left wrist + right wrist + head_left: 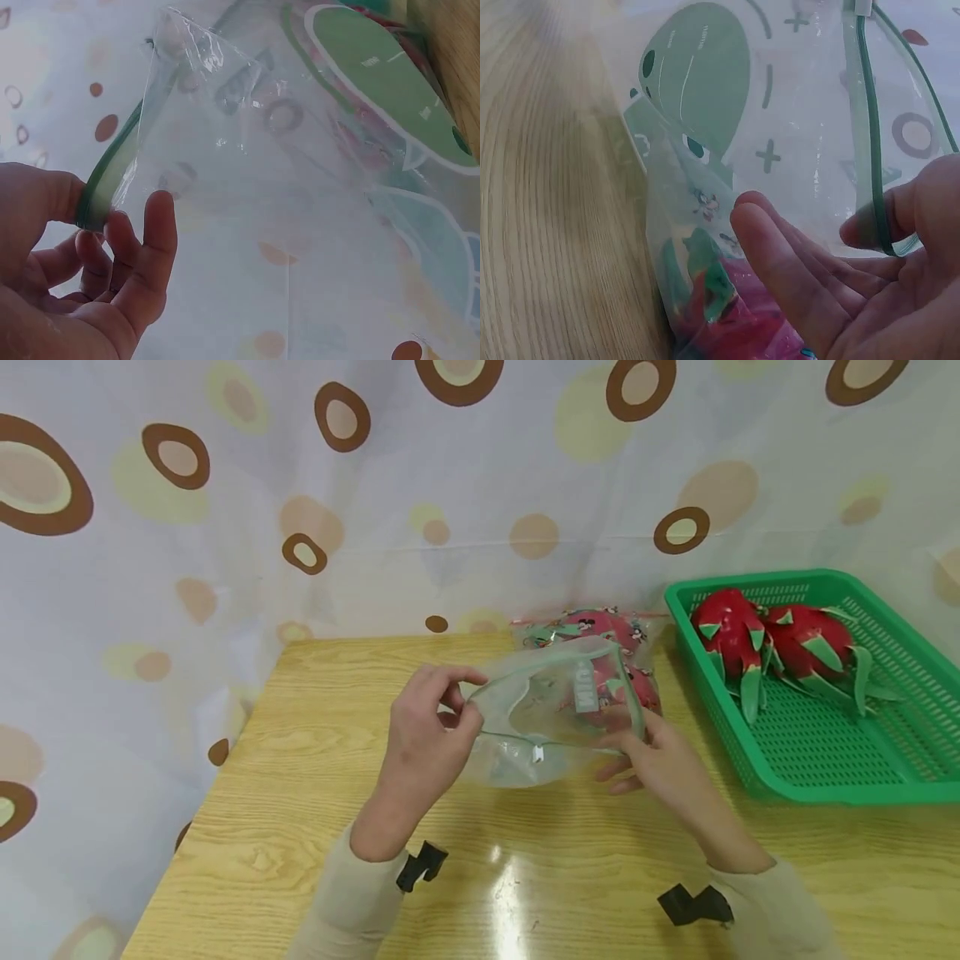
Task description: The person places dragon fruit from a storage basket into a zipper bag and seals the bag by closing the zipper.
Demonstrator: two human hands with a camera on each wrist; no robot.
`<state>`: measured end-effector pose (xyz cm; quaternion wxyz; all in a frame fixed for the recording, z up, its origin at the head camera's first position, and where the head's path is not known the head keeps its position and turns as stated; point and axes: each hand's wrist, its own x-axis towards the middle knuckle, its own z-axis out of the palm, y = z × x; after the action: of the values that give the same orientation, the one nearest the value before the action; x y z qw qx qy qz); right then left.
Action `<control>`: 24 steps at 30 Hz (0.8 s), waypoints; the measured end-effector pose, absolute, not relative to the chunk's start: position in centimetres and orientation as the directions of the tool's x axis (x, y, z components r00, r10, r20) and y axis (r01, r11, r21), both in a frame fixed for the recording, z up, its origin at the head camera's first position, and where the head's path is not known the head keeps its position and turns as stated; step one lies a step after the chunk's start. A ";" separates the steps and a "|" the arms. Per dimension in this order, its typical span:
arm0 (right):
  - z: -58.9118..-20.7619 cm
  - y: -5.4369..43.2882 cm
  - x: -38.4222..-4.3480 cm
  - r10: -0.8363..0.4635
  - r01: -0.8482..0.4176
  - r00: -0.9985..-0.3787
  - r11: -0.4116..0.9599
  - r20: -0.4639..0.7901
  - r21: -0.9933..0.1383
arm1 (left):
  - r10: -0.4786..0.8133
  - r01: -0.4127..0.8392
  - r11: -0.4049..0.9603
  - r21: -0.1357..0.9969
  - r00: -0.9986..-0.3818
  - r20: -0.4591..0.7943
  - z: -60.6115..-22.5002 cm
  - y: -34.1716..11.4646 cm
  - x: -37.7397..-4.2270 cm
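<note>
A clear zip bag [517, 764] with a green-edged mouth and a white slider is held up over the table, its mouth spread apart. My left hand [429, 727] pinches the left corner of the mouth between thumb and fingers. At the opposite end, my right hand [663, 768] holds the green-edged rim with the thumb hooked at it, while its other fingers stretch along the outside. In the right wrist view, pale green printed shapes show on the bag [802, 97]. Behind it lies a second bag [641, 689], cartoon-printed and filled with red dragon fruits, partly hidden.
To the right stands a green plastic basket [892, 793] with two red dragon fruits [727, 622] at its left end. The wooden table [300, 760] meets a dotted cloth [247, 527] at the back and left. Black mounts [693, 906] sit on both wrists.
</note>
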<state>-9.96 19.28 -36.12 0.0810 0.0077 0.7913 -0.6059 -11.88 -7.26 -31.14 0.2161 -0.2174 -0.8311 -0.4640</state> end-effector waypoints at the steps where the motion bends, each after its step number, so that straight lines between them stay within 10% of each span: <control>1: -36.1 19.4 -9.9 -0.076 0.109 -0.988 0.269 -0.134 -0.957 | 0.162 0.557 0.469 0.686 -0.818 0.553 -31.1 -7.2 -11.8; 14: -35.5 19.7 -10.1 -0.164 -0.042 -0.986 0.330 -0.013 -0.943 | 0.327 0.496 0.459 0.737 -0.866 0.379 -32.0 -6.0 -12.1; 24: -33.2 20.3 -10.3 -0.271 -0.088 -0.962 0.316 -0.002 -0.945 | 0.318 0.177 0.200 0.964 -0.942 0.106 -32.5 -4.9 -12.8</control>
<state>-10.34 20.35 -33.22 0.0801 -0.1112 0.8071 -0.5743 -12.75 -4.94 -32.50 -0.0578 -0.1600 -0.7725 -0.6118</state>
